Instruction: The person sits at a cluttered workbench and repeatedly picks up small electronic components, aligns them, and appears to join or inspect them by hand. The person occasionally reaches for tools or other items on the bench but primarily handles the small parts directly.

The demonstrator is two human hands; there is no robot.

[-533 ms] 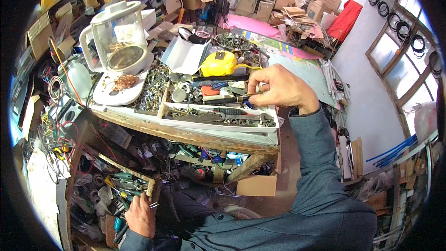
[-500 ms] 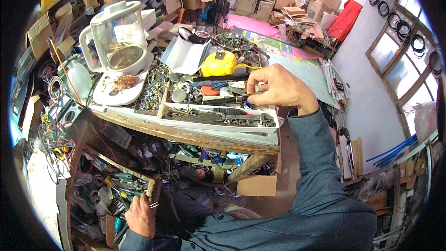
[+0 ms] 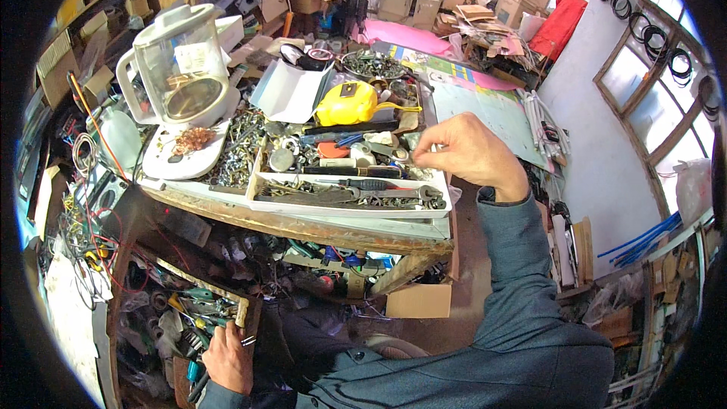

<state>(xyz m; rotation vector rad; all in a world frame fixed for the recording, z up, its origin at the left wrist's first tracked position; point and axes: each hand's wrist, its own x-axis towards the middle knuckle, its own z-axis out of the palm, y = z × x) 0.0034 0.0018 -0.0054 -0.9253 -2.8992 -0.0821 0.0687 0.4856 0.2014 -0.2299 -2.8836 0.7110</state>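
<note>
My right hand [image 3: 473, 153] hovers at the right end of a white divided box [image 3: 348, 208], fingers bent downward with nothing visible in them. Just left of its fingertips, a black pen-like rod [image 3: 348, 171] lies in the box among small parts. A screwdriver [image 3: 367, 184] and an open-ended wrench [image 3: 409, 193] rest in the front compartment. Low on the left, my left hand [image 3: 227, 363] is closed around a tool [image 3: 248, 341] whose silver tip sticks out past the fingers. The rest of that tool is mostly hidden by the hand. An open drawer of hand tools [image 3: 201, 310] lies beside it.
Behind the box sits a yellow tape-measure-like case [image 3: 348, 104]. A clear jug [image 3: 182, 68] and a white tray with copper-coloured scraps [image 3: 182, 163] stand at the left. Loose screws [image 3: 242, 151] cover the bench between. A cardboard piece [image 3: 418, 301] is under the bench.
The black rod that was at my right fingertips now lies in the box, and that hand has drawn slightly right, away from it. My left hand stays nearly in place. The view has shifted slightly.
</note>
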